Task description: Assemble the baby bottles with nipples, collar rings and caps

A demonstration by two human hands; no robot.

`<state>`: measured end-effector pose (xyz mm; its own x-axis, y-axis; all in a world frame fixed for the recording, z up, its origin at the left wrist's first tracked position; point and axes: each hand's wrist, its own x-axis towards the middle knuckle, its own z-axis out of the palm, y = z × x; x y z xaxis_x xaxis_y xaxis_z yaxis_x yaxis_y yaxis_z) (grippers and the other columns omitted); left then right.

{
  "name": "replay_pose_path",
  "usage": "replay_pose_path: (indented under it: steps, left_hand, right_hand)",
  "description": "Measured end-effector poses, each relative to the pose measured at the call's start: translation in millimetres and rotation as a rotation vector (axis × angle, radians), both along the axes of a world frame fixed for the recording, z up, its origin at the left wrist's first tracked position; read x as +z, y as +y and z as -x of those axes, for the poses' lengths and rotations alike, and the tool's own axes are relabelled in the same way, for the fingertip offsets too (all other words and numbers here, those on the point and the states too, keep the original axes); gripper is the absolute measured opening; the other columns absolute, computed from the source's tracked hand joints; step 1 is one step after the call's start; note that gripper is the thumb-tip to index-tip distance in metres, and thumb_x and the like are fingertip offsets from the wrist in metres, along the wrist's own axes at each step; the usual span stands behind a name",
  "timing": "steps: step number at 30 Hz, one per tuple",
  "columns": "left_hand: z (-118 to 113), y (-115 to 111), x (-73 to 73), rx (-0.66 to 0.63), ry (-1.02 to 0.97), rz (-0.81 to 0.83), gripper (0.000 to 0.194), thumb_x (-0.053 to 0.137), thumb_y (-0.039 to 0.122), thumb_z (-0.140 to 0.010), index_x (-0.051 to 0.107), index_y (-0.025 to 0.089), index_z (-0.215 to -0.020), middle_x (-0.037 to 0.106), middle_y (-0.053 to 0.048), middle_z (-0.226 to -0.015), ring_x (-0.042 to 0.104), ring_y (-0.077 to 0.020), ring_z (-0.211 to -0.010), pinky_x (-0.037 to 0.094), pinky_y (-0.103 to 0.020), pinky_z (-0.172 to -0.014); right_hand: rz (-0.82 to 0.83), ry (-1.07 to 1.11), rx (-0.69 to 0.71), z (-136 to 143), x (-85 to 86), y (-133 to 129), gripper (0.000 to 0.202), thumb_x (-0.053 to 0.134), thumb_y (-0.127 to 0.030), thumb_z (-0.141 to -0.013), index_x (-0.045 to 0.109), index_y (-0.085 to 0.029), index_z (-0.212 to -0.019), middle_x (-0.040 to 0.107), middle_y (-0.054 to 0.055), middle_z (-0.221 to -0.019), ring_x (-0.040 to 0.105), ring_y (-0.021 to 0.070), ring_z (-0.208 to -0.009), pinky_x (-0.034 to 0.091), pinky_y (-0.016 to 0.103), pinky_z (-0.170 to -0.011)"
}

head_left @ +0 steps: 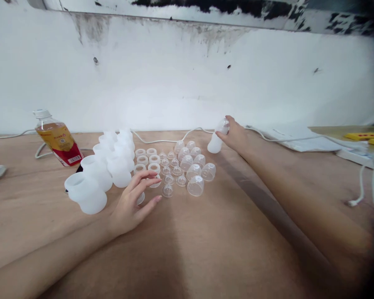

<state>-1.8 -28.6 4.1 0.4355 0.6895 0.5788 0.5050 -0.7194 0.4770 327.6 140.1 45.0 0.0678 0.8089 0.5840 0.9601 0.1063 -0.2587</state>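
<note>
My right hand [235,135] has its fingers wrapped round the clear domed top of a baby bottle [215,144], which stands slightly tilted at the back of the table. Over the near end of the collar rings [141,160], my left hand [134,201] is spread with nothing in it, hiding part of them. Beside the rings are small clear silicone nipples [176,170] in two columns. Clear dome caps [195,186] sit in rows to the right of the nipples. Several frosted white bottle bodies [93,201], open at the top, stand in rows to the left.
A drink bottle [60,139] with a red and yellow label stands at the far left. White cables [162,142] run along the wall at the back. Papers [289,139] and a yellow object [364,136] lie at the right on the wooden table [218,249].
</note>
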Motion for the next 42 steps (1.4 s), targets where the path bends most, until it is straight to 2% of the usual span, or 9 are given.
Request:
replay_pose_path:
  steps: [5, 8, 10, 13, 17, 19, 21, 26, 42]
  left_hand:
    - [-0.8, -0.6, 0.3, -0.004, 0.027, -0.012, 0.027, 0.047, 0.018, -0.081, 0.048, 0.019, -0.108, 0.046, -0.01, -0.114, 0.046, -0.019, -0.108, 0.039, -0.035, -0.093]
    - [-1.2, -0.2, -2.7, 0.016, 0.078, -0.012, 0.027, 0.046, 0.019, -0.081, 0.048, 0.018, -0.109, 0.045, -0.011, -0.115, 0.045, -0.0195, -0.109, 0.039, -0.035, -0.093]
    - [-1.2, -0.9, -4.2, 0.039, 0.151, -0.044, 0.028, 0.045, 0.019, -0.081, 0.048, 0.018, -0.11, 0.046, -0.012, -0.116, 0.044, -0.0214, -0.11, 0.039, -0.038, -0.093]
    - [0.7, -7.0, -2.4, 0.024, 0.298, -0.119, 0.035, 0.044, 0.02, -0.082, 0.044, 0.016, -0.116, 0.045, -0.014, -0.122, 0.038, -0.0255, -0.118, 0.034, -0.045, -0.097]
    - [9.5, -22.6, 4.5, -0.116, 0.461, -0.054, 0.055, 0.044, 0.025, -0.083, 0.023, 0.015, -0.133, 0.03, -0.013, -0.138, 0.02, -0.0254, -0.129, 0.028, -0.045, -0.103]
    - [15.1, -28.7, 5.8, -0.2, 0.505, 0.03, 0.064, 0.044, 0.029, -0.083, 0.012, 0.016, -0.136, 0.022, -0.012, -0.141, 0.02, -0.0244, -0.129, 0.03, -0.042, -0.102]
    - [19.4, -31.5, 4.4, -0.268, 0.533, 0.105, 0.067, 0.045, 0.032, -0.083, 0.007, 0.018, -0.137, 0.02, -0.011, -0.141, 0.024, -0.0233, -0.128, 0.033, -0.039, -0.101]
    - [21.3, -31.4, -2.1, -0.288, 0.564, 0.186, 0.065, 0.042, 0.031, -0.084, 0.007, 0.018, -0.136, 0.02, -0.01, -0.141, 0.024, -0.0222, -0.128, 0.031, -0.039, -0.102]
    - [21.9, -30.6, -2.9, -0.27, 0.547, 0.204, 0.062, 0.044, 0.032, -0.083, 0.013, 0.02, -0.136, 0.022, -0.008, -0.141, 0.024, -0.0219, -0.128, 0.031, -0.039, -0.102]
  right_hand:
    - [0.009, 0.028, -0.002, -2.7, -1.3, 1.3, 0.074, 0.055, -0.036, -0.068, 0.027, -0.009, -0.13, 0.054, 0.019, -0.105, 0.052, 0.0329, -0.095, 0.04, 0.047, -0.08]
    - [-0.104, 0.059, -0.023, 3.8, 5.2, -7.5, 0.077, 0.053, -0.042, -0.069, 0.023, -0.009, -0.132, 0.045, 0.021, -0.115, 0.046, 0.035, -0.104, 0.038, 0.05, -0.082]
    - [-0.217, 0.037, 0.008, 19.3, 11.9, -26.2, 0.066, 0.047, -0.041, -0.075, 0.025, -0.012, -0.131, 0.036, 0.021, -0.124, 0.036, 0.0351, -0.115, 0.034, 0.052, -0.087]
    - [-0.223, -0.021, 0.278, 56.7, 15.5, -77.0, 0.056, 0.038, -0.034, -0.083, 0.022, -0.018, -0.133, 0.029, 0.016, -0.133, 0.028, 0.0294, -0.123, 0.031, 0.05, -0.095]
    - [0.131, -0.232, 0.812, 101.1, -6.2, -157.2, 0.063, 0.038, -0.036, -0.084, 0.014, -0.015, -0.137, 0.018, 0.012, -0.142, 0.014, 0.0251, -0.131, 0.022, 0.045, -0.104]
    - [0.272, -0.267, 0.948, 111.0, -23.1, -184.2, 0.068, 0.039, -0.039, -0.083, 0.013, -0.009, -0.138, 0.012, 0.014, -0.143, 0.009, 0.025, -0.131, 0.021, 0.042, -0.106]
    - [0.416, -0.278, 1.0, 114.5, -36.8, -197.6, 0.065, 0.038, -0.04, -0.084, 0.018, -0.007, -0.136, 0.013, 0.014, -0.142, 0.01, 0.0238, -0.131, 0.022, 0.04, -0.106]
    - [0.57, -0.25, 1.014, 115.7, -44.9, -197.7, 0.052, 0.036, -0.034, -0.086, 0.031, -0.01, -0.132, 0.024, 0.013, -0.139, 0.019, 0.0211, -0.129, 0.02, 0.039, -0.107]
    - [0.528, -0.204, 1.041, 114.2, -44.7, -196.0, 0.051, 0.039, -0.032, -0.085, 0.03, -0.014, -0.133, 0.025, 0.01, -0.139, 0.019, 0.0191, -0.13, 0.021, 0.039, -0.106]
